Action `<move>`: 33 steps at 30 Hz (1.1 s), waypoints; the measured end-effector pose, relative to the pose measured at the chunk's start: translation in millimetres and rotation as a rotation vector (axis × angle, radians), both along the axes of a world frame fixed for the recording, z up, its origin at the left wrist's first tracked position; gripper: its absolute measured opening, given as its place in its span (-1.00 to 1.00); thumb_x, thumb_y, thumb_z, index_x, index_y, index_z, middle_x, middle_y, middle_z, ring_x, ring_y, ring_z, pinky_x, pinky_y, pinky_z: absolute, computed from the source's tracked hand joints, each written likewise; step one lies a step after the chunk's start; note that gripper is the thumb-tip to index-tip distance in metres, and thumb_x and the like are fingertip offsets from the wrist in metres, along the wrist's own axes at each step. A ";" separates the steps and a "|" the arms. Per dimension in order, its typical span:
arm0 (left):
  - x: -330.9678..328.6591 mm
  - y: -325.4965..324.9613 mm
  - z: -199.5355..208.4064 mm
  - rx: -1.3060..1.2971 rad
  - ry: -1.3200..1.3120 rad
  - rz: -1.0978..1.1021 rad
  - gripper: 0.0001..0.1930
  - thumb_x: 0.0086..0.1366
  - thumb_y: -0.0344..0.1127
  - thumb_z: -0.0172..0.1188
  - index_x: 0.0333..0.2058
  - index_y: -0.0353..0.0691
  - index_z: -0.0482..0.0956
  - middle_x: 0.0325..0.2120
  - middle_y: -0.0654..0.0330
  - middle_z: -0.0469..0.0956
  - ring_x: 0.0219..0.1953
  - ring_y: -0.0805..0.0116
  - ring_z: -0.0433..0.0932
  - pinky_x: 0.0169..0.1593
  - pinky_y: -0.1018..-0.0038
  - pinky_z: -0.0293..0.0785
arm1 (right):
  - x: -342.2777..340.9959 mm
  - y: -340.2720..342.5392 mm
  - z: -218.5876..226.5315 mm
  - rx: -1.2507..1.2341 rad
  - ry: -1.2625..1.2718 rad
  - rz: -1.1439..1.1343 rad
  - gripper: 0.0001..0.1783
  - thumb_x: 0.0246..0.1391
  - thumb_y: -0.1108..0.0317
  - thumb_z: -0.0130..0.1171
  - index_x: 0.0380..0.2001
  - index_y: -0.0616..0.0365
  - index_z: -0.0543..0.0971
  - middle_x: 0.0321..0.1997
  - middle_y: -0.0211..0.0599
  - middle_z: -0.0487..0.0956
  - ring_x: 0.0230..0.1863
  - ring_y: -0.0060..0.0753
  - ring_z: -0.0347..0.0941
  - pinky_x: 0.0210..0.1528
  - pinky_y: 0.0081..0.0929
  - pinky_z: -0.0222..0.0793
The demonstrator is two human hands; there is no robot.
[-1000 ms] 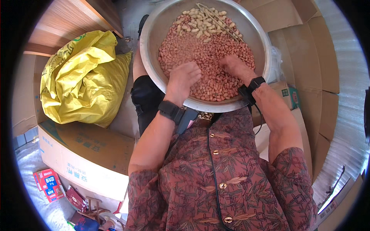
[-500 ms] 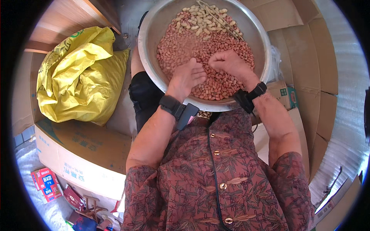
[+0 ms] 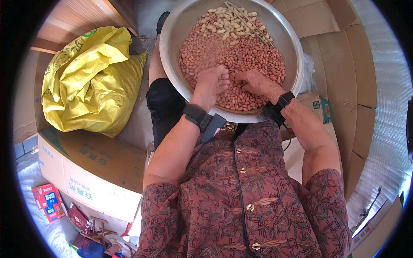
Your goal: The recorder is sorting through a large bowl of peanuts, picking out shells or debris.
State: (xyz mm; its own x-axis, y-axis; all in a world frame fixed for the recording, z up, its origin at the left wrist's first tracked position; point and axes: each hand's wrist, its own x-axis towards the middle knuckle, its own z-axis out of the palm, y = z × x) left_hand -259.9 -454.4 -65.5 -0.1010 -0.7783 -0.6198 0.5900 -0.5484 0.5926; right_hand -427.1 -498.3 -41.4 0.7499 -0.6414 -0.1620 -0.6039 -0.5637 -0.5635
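A wide metal basin (image 3: 172, 64) holds a heap of shelled red-skinned peanuts (image 3: 249, 56). Unshelled peanuts (image 3: 223, 23) lie at its far side, with thin dry stalks (image 3: 247, 21) over them. My left hand (image 3: 211, 84) is over the near left of the heap, fingers curled in; whatever is inside them is hidden. Just to its right, my right hand (image 3: 260, 84) reaches down onto the kernels with bent fingers, the tips drawn together at the surface. What they grip is too small to make out. The two hands are apart.
At the left a yellow woven sack (image 3: 92, 86) slumps beside a cardboard box (image 3: 94, 172). Cardboard sheets (image 3: 340, 69) stand to the right, with silvery foil-like sheeting (image 3: 391, 107) beyond. A clear plastic bag (image 3: 307, 73) sits by the basin's right rim.
My right hand has lowered onto the kernels. My left hand has curled its fingers, which were straighter before. The basin has shifted slightly right in view.
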 end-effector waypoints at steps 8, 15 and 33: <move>2.4 0.7 -1.5 -0.011 0.029 0.009 -0.85 0.12 -0.27 0.05 -0.43 -0.23 0.44 -0.55 0.29 0.43 -0.53 0.49 0.41 -0.45 0.61 0.38 | -1.0 -3.2 -10.2 0.127 0.162 -0.125 -0.77 -0.29 0.56 0.19 -0.43 0.18 0.48 -0.47 -0.20 0.50 -0.35 -0.27 0.44 -0.28 -0.44 0.33; 20.5 -2.9 7.0 -0.067 0.080 0.000 -0.81 0.18 -0.26 0.02 -0.36 -0.28 0.45 -0.47 0.22 0.45 -0.45 0.45 0.42 -0.37 0.58 0.40 | -6.8 -4.0 -16.4 0.131 0.113 -0.013 -0.79 -0.28 0.54 0.18 -0.44 0.19 0.47 -0.49 -0.28 0.48 -0.39 -0.32 0.40 -0.29 -0.45 0.33; 47.8 -60.4 9.3 -0.130 -0.172 -0.330 -0.79 0.20 -0.24 0.03 -0.34 -0.30 0.46 -0.46 0.25 0.46 -0.44 0.49 0.42 -0.34 0.61 0.39 | -16.0 -3.0 -34.1 0.074 0.147 -0.066 -0.84 -0.27 0.57 0.10 -0.48 0.19 0.48 -0.47 -0.21 0.49 -0.37 -0.16 0.42 -0.28 -0.42 0.34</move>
